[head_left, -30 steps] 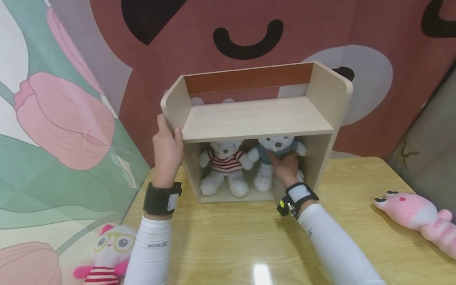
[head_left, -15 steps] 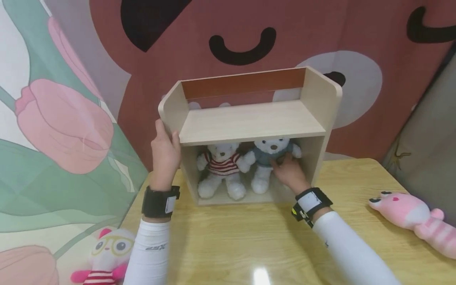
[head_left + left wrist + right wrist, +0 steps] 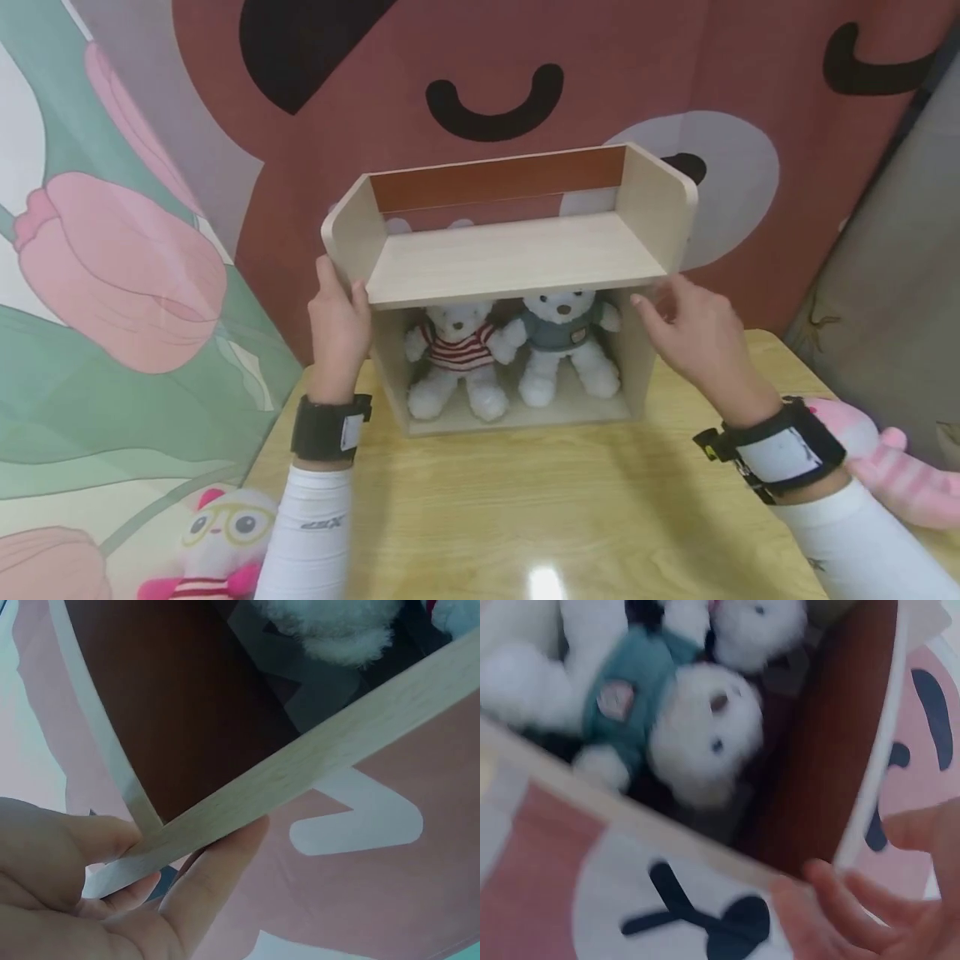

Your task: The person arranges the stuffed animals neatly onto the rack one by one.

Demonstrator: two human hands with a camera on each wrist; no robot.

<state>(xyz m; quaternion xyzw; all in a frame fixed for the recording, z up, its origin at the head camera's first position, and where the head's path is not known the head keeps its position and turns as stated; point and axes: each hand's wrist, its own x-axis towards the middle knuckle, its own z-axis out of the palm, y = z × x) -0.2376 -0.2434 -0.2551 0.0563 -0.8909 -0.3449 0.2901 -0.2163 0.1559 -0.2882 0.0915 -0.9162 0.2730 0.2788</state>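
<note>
A small light-wood shelf point(image 3: 517, 258) stands on the table, with two white teddy bears seated side by side in its lower compartment. The left teddy bear point(image 3: 459, 358) wears a red-and-white striped top; the right teddy bear point(image 3: 562, 342) wears a blue-grey top. The shelf's board hides the tops of their heads in the head view. My left hand point(image 3: 337, 333) grips the shelf's left side panel point(image 3: 225, 810), thumb on one face and fingers on the other. At the right side panel, my right hand point(image 3: 697, 337) has its thumb and fingers apart, fingertips by the panel's edge.
A pink-and-white plush toy point(image 3: 900, 467) lies at the right, partly behind my right wrist. At the lower left is a plush toy with yellow glasses point(image 3: 225, 533). A printed curtain point(image 3: 375, 83) hangs behind the wooden table point(image 3: 465, 517).
My right hand has let go of the right teddy bear and moved out to the shelf's right side. My left hand keeps its grip. The whole view has shifted slightly.
</note>
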